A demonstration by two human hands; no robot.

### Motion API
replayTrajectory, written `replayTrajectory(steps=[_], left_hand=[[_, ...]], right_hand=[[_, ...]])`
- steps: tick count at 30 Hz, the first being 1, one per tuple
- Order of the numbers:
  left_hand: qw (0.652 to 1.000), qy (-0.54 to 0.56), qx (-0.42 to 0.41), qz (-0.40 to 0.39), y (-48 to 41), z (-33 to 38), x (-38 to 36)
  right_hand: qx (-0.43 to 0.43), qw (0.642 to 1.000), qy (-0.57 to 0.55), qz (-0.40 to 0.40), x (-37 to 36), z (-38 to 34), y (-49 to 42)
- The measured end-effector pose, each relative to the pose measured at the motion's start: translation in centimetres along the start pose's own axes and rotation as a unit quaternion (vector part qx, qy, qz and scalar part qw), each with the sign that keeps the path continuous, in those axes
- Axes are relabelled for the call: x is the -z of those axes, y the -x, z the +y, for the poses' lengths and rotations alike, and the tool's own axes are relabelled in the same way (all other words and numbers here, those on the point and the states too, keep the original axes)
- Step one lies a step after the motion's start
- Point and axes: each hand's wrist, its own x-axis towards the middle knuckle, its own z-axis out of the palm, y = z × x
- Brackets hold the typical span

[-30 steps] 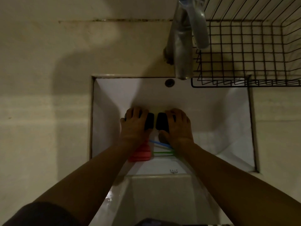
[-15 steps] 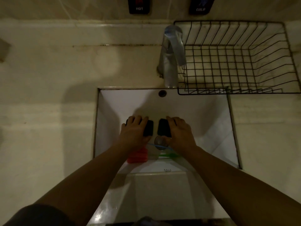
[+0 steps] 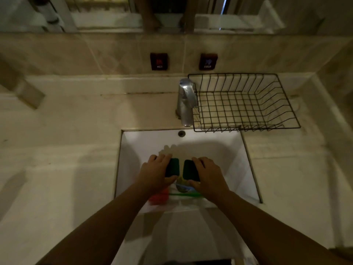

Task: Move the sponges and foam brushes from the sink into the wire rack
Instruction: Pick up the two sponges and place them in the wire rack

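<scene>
Inside the white sink (image 3: 225,150), my left hand (image 3: 155,173) grips a dark green sponge (image 3: 172,167) and my right hand (image 3: 209,175) grips a second dark green sponge (image 3: 190,169). The two sponges sit side by side with a narrow gap between them. Below my left hand lies a red sponge (image 3: 159,197), partly hidden by my wrist. A green brush handle (image 3: 183,194) runs across the sink bottom under my right hand, and a blue one shows beside the drain. The black wire rack (image 3: 246,104) stands on the counter at the back right, with nothing in it.
A chrome tap (image 3: 186,101) rises behind the sink, touching the rack's left side. Hot and cold buttons (image 3: 159,61) are set in the tiled wall above. Beige counter stretches to both sides of the sink. A mirror runs along the top.
The camera has tilted up and back, so the wall, buttons and whole rack now show. Both hands stay on the two dark green sponges in the sink.
</scene>
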Motion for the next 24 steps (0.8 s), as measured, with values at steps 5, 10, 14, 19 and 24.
replayTrajectory(steps=[5, 10, 14, 19, 24], left_hand=[[0.996, 0.092, 0.016, 0.015, 0.2, 0.4, 3.3], [0.996, 0.056, -0.036, 0.059, 0.3, 1.3, 5.8], [0.992, 0.064, -0.052, 0.092, 0.0, 2.3, 8.2], [0.989, 0.041, -0.091, 0.113, -0.6, 3.4, 10.9], [0.983, 0.012, -0.119, 0.143, -1.5, 4.3, 12.8]], right_hand=[[0.033, 0.999, 0.020, 0.038, 3.2, -0.2, 0.2], [0.041, 0.997, 0.029, 0.058, 6.9, -1.5, -0.4], [0.053, 0.995, 0.035, 0.072, 9.5, -2.0, -1.0], [0.064, 0.993, 0.022, 0.095, 12.6, -2.2, -1.4], [0.050, 0.990, 0.020, 0.130, 15.0, -2.1, -1.5]])
